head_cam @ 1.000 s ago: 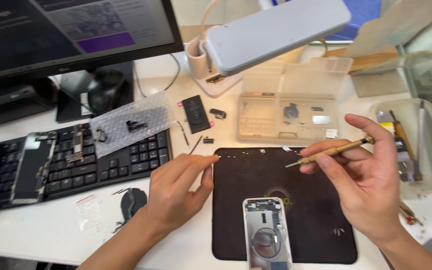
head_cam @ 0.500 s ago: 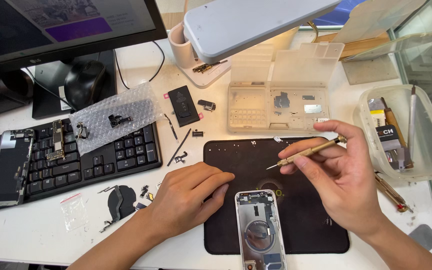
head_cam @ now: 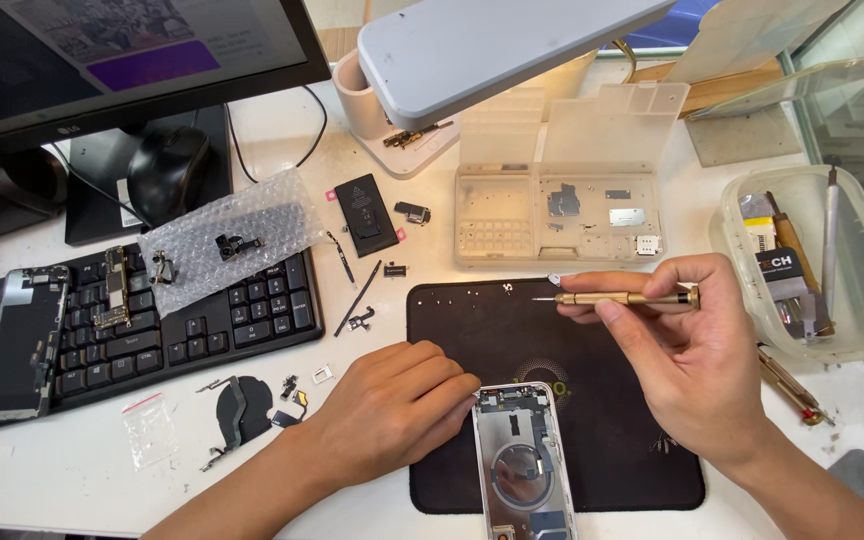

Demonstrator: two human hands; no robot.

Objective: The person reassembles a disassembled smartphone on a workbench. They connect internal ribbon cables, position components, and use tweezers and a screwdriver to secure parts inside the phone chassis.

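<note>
White desk (head_cam: 72, 470) — keyboard (head_cam: 202, 320), black mat (head_cam: 472, 320) (parts tray (head_cam: 572, 225) behind)

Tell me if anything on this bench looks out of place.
Yes: a phone screen, a circuit board and a bubble-wrap sheet holding small parts lie on the keyboard, covering its keys. Loose parts scatter off the black mat.

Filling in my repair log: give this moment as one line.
left hand: steadies phone housing | right hand: holds brass screwdriver above black mat | parts tray: open
</note>
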